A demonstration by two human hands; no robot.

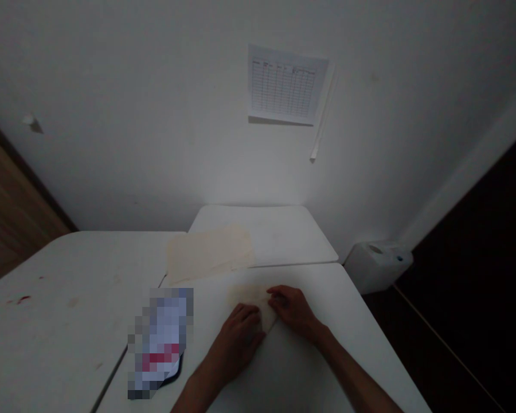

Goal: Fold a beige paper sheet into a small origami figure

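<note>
On the table (284, 373), left hand (242, 332) and right hand (295, 311) curl at a small pale sheet (266, 318) — gripping or just touching, I can't tell.

I can see both arms reaching forward, the forearms bare and slanting in toward each other. The left forearm (202, 381) rises to the left hand (236, 344), which is held low with its back up, its fingers bent over and its thumb reaching inward, a little apart from them. The right forearm (356, 376) shows more of its length, and the right hand (296, 312) sits slightly farther forward, its wrist (322, 334) turned inward and its fingers curled toward the left. The hands are near each other, not touching.
</note>
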